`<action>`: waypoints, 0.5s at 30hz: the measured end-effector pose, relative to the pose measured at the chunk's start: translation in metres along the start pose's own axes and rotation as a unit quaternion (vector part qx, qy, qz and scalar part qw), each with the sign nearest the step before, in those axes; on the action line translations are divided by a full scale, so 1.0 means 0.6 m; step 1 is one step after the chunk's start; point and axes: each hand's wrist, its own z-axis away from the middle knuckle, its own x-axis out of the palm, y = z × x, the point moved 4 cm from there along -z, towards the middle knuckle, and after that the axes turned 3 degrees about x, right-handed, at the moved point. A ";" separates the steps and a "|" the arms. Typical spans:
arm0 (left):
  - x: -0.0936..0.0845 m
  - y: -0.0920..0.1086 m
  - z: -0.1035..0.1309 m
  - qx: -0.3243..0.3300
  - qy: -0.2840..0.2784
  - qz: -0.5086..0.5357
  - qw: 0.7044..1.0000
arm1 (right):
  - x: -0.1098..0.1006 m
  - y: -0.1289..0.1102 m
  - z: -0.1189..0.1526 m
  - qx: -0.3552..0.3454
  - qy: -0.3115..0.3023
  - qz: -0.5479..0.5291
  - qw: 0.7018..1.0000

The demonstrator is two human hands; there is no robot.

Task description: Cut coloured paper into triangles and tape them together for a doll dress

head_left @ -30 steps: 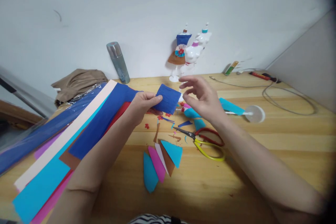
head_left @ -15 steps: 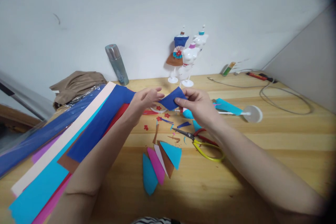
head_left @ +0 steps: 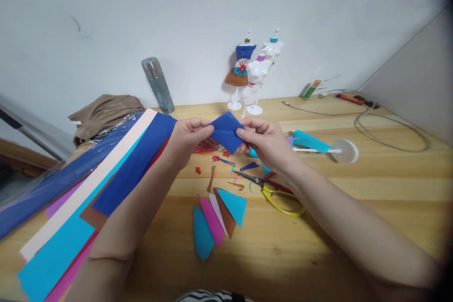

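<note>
Between my two hands, above the table, is a small blue piece of crepe paper (head_left: 226, 133) with a faint crease across it. My left hand (head_left: 194, 134) pinches its left corner between thumb and fingers. The right corner is gripped by my right hand (head_left: 260, 138), thumb on top. Below lie scissors (head_left: 281, 198) with one yellow and one red handle, partly under my right forearm. Nearby are a fan of cut coloured pieces (head_left: 217, 222), blue and brown scraps (head_left: 211, 179) and small red flower shapes (head_left: 198, 170).
Long coloured paper strips (head_left: 120, 188) spread across the left side. Against the wall stand a thermos flask (head_left: 158, 86) and small white mannequins (head_left: 258, 71), one dressed. Another mannequin lies at right, its round base (head_left: 344, 151) showing. A cable (head_left: 357, 125) loops at the back right.
My left hand has closed from spread fingers onto the left corner of the blue piece, which now stretches between both hands. The view has shifted slightly.
</note>
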 end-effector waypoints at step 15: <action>-0.002 0.002 -0.003 0.022 -0.067 0.101 0.992 | -0.002 0.014 0.002 0.021 -0.015 -0.074 0.997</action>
